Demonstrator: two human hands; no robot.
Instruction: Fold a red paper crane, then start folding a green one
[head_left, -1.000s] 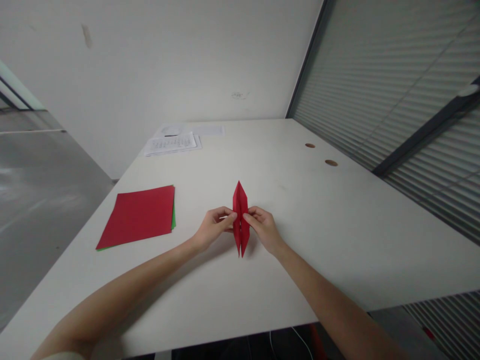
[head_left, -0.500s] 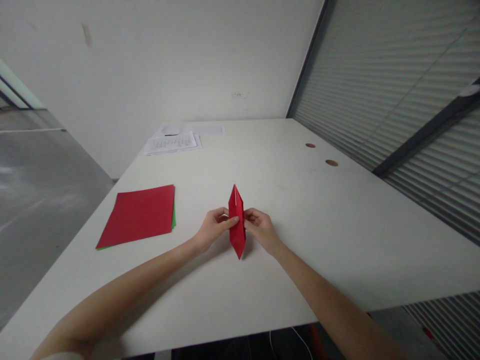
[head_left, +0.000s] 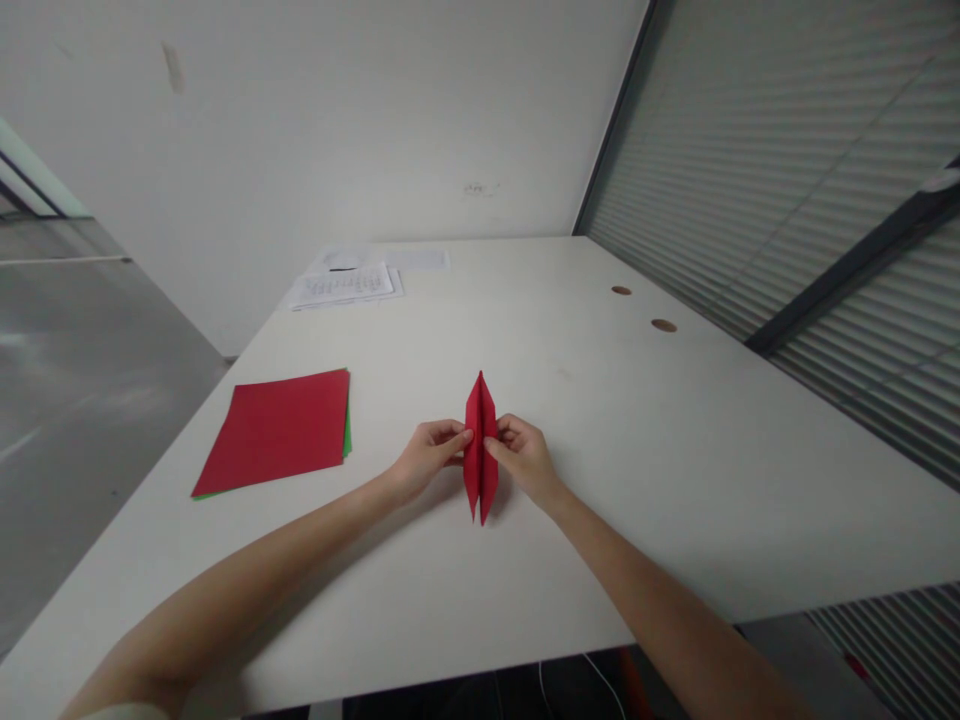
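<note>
Between my two hands is a folded red paper (head_left: 488,480), long and narrow with pointed ends. A dark crease or gap runs down its length, and the near end splits into two points. My left hand (head_left: 429,457) pinches its left side, thumb on top and fingers behind. On the other side my right hand (head_left: 528,457) grips the right part with the thumb laid on the face. The fingers behind the paper are partly hidden.
A stack of red sheets (head_left: 285,430) with green paper (head_left: 348,435) under it lies to the left. Printed papers (head_left: 345,286) rest at the back left of the white table (head_left: 525,620). Two round holes (head_left: 664,325) are near the right edge, beside window blinds (head_left: 750,150).
The folded paper has shifted slightly right and now shows two flaps parted by a central crease. My right thumb has come onto its face, while my left thumb is nearer the left edge.
</note>
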